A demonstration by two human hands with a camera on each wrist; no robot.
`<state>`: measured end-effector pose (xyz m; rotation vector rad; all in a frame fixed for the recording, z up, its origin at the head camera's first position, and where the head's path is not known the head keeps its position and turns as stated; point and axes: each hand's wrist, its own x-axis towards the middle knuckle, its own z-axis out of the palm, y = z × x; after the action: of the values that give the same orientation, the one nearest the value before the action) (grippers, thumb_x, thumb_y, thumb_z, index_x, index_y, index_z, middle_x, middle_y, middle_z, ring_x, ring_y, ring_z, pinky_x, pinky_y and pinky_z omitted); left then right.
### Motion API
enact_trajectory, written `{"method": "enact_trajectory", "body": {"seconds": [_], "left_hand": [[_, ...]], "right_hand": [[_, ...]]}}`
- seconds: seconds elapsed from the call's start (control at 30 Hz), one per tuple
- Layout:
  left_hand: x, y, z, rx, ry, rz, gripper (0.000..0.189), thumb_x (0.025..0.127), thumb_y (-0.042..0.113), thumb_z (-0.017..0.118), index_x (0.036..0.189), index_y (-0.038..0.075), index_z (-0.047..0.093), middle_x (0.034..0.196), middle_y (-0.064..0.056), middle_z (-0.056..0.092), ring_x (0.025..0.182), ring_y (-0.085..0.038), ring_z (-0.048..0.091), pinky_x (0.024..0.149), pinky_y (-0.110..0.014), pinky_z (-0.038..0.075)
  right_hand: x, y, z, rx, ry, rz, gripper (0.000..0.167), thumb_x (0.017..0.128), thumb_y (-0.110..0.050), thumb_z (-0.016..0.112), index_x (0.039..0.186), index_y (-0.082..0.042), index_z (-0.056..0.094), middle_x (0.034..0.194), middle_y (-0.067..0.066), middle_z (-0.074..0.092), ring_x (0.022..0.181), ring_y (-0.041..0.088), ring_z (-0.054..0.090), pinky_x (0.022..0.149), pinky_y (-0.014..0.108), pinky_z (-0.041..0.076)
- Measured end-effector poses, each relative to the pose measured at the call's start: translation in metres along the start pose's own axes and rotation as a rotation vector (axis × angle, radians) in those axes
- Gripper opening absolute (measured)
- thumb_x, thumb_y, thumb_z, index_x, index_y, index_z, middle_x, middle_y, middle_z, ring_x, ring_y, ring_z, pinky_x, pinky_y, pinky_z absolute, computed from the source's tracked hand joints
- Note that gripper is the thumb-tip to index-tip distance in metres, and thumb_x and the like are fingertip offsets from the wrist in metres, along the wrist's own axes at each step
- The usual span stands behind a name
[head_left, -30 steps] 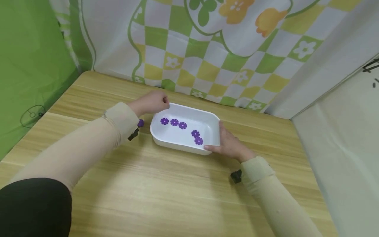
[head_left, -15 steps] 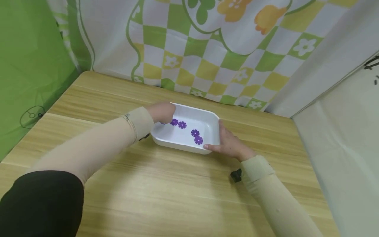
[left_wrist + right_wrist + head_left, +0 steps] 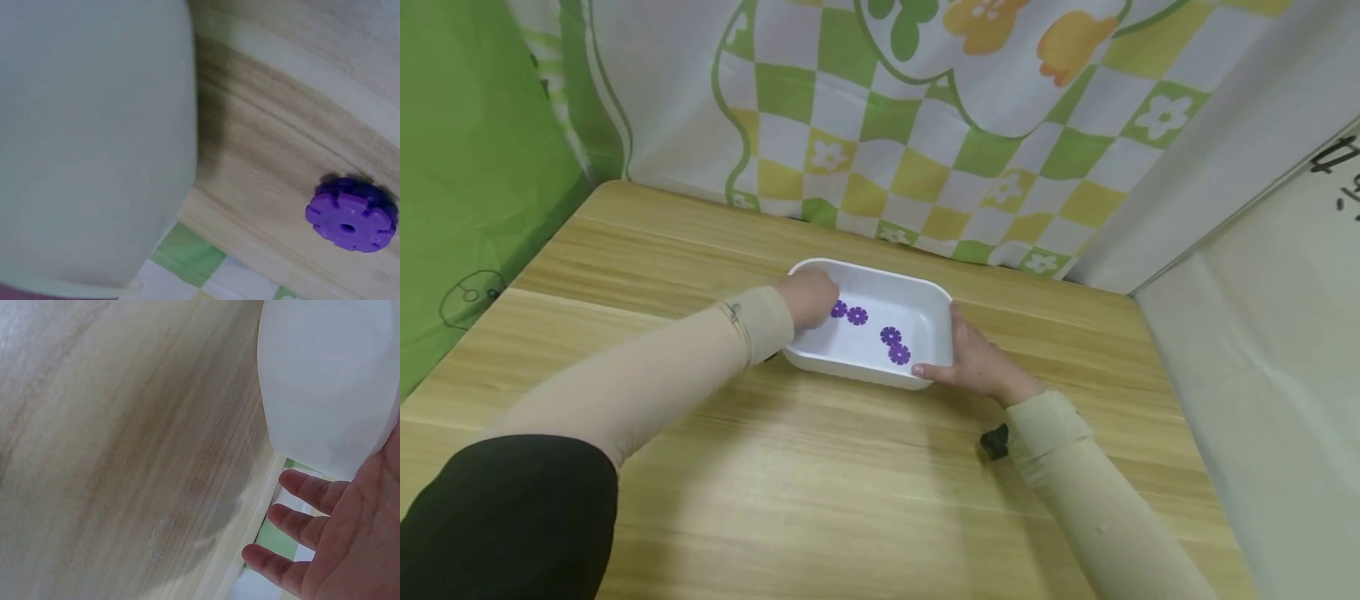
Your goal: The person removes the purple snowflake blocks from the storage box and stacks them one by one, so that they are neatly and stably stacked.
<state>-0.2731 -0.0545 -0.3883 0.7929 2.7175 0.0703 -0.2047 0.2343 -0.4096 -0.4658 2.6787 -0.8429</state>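
A white plastic tray (image 3: pixel 925 292) with rounded corners stands on the wooden table. Inside lie several purple snowflake-shaped discs (image 3: pixel 891 336), each with a notched edge and a centre hole. My left hand (image 3: pixel 811 296) reaches into the tray's left end; its fingers are hidden, so I cannot see what they touch. At the right end, my right hand (image 3: pixel 981 358) holds the tray, its thumb over the near rim. In the right wrist view, several fingers (image 3: pixel 294 487) of that hand extend past the tray's outer wall (image 3: pixel 328 381).
In the left wrist view, more purple notched discs (image 3: pixel 350 219) lie stacked on the table outside the tray's wall. A checkered curtain (image 3: pixel 917 175) hangs behind the wooden table (image 3: pixel 820 492). Green cloth (image 3: pixel 467 167) borders the left side, a pale wall (image 3: pixel 1292 333) the right.
My left hand has moved right, from above the tray's left rim down into the tray, now covering its leftmost disc. The right hand keeps its hold on the tray.
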Motion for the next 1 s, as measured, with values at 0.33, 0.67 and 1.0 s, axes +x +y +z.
{"method": "enact_trajectory", "body": {"seconds": [0.33, 0.67, 1.0], "left_hand": [[0.000, 0.001, 0.006, 0.047, 0.025, 0.018, 0.022, 0.099, -0.001, 0.052, 0.111, -0.004, 0.070, 0.115, -0.023, 0.069, 0.104, -0.036, 0.066, 0.102, -0.048, 0.051], [0.006, -0.002, 0.006, -0.045, -0.024, -0.001, 0.031, 0.097, -0.003, 0.054, 0.126, -0.006, 0.063, 0.125, -0.025, 0.065, 0.116, -0.037, 0.062, 0.110, -0.049, 0.045], [0.006, -0.026, -0.007, -0.411, 0.085, 0.104, 0.008, 0.092, -0.003, 0.059, 0.099, -0.002, 0.064, 0.093, -0.014, 0.065, 0.089, -0.028, 0.062, 0.086, -0.041, 0.054]], "right_hand": [[-0.001, -0.001, 0.001, -0.016, -0.002, 0.013, 0.131, 0.084, -0.046, 0.084, 0.161, 0.002, -0.010, 0.157, 0.035, 0.031, 0.131, 0.047, 0.050, 0.111, 0.058, 0.040], [-0.001, -0.003, -0.001, -0.011, -0.005, 0.013, 0.131, 0.083, -0.047, 0.084, 0.161, 0.001, -0.010, 0.155, 0.034, 0.035, 0.130, 0.046, 0.052, 0.110, 0.058, 0.041], [-0.001, -0.001, -0.002, -0.061, 0.003, 0.004, 0.129, 0.084, -0.046, 0.083, 0.160, 0.006, -0.008, 0.150, 0.037, 0.039, 0.126, 0.049, 0.054, 0.108, 0.060, 0.043]]}}
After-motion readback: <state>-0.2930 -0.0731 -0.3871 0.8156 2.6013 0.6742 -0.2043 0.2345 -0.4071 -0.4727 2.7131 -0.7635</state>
